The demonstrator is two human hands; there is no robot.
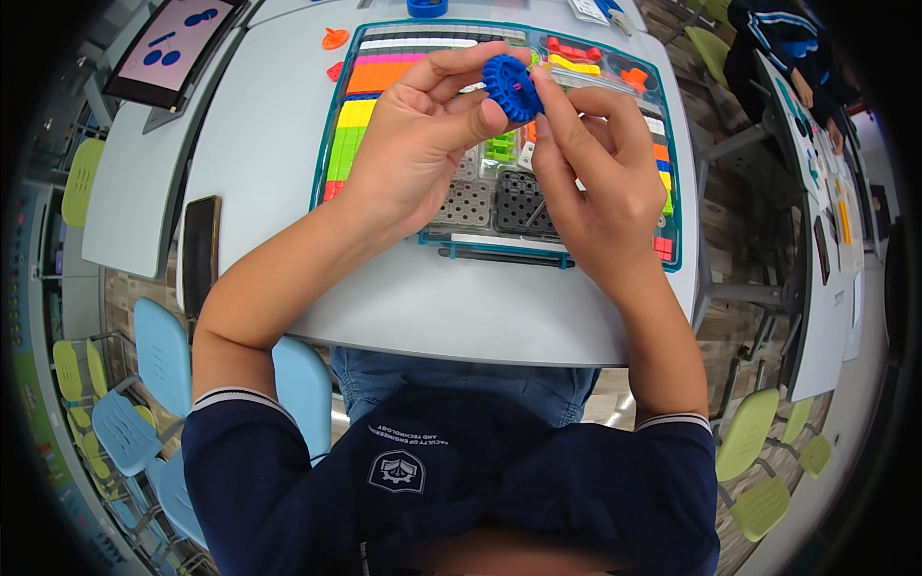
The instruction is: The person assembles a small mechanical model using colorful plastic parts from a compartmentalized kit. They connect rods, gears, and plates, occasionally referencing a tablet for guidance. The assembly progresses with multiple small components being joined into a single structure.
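A blue wheel with a toothed rim is held up above an organizer case. My left hand is closed on its left side, thumb in front and fingers behind. At the wheel's right edge, my right hand pinches it between thumb and fingertips; whether a smaller part is also in that pinch is hidden. Beneath my hands, the teal-edged case holds rows of coloured building blocks. Grey perforated plates lie in its near middle, partly covered by my hands.
Orange pieces lie left of the case, and a blue round part sits beyond it. A tablet showing blue shapes stands at the far left. Along the table's left edge rests a phone. Another person works at a table on the right.
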